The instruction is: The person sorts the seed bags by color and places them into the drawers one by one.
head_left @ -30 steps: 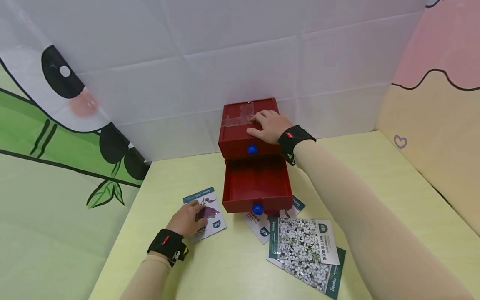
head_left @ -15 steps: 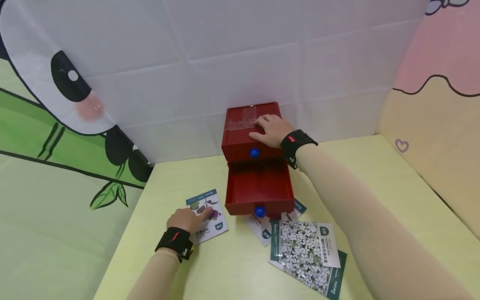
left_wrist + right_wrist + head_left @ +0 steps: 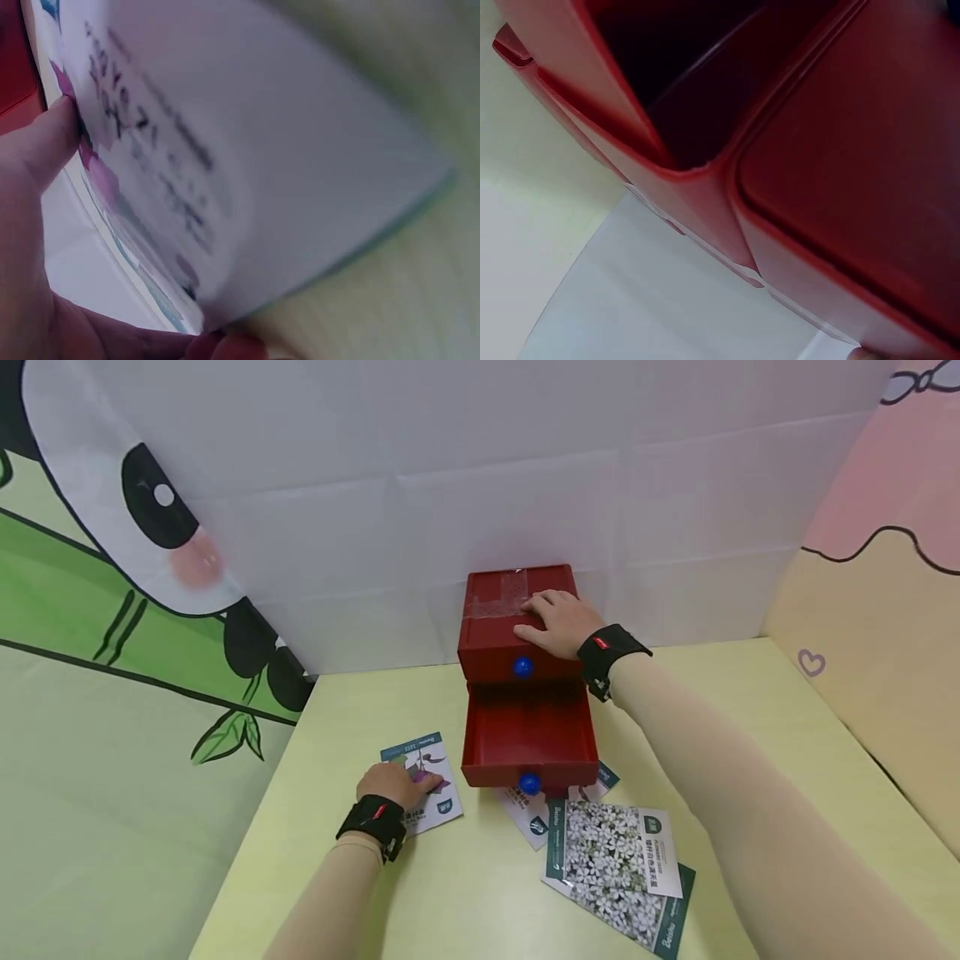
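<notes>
A seed packet (image 3: 444, 810) with a purple plant picture lies on the table, left of a small red drawer cabinet (image 3: 487, 652). My left hand (image 3: 396, 783) pinches its left edge, thumb across the printed face. In the left wrist view the packet (image 3: 300, 150) fills much of the frame, and the fingers (image 3: 127, 337) curl at its edge. My right hand (image 3: 558, 622) rests on the taped top of the cabinet, fingers loosely spread. The cabinet's lower drawer (image 3: 487, 774), with a blue knob, is pulled out, and nothing shows inside it. The upper drawer is closed.
Two white-flower seed packets (image 3: 611, 843) overlap at the front right of the table (image 3: 457, 902). Another packet (image 3: 525, 814) lies partly under the pulled-out drawer. A white printed sheet (image 3: 375, 568) stands behind the cabinet, and a peach-coloured panel (image 3: 885, 693) borders the right side.
My left hand's fingers have gone from lying over the packet to its left edge, with the thumb stretched across the face. My right hand stays on the cabinet. The head view has shifted slightly.
</notes>
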Tool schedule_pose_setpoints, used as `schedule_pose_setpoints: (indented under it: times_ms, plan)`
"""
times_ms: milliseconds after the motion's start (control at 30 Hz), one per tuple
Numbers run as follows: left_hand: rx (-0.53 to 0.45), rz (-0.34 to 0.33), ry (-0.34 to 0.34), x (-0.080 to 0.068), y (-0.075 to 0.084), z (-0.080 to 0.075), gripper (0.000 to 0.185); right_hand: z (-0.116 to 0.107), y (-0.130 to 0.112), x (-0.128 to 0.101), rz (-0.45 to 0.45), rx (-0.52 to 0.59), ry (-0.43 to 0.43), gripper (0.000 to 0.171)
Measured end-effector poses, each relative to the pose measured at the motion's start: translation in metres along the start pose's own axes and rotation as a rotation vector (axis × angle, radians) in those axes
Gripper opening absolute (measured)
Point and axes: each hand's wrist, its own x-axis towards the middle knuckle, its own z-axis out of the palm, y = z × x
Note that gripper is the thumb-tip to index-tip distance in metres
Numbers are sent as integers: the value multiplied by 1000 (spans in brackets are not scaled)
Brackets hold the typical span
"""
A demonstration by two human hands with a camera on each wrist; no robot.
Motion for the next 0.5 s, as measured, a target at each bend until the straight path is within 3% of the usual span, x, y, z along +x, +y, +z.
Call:
schedule_pose_setpoints:
  times_ms: [233, 500]
  plan:
    - [1, -2, 63, -6, 16, -2, 73, -3, 13, -2, -24, -20, 6, 57]
    - [28, 2, 47, -16, 25, 3, 74, -4, 17, -15, -32, -27, -19, 56]
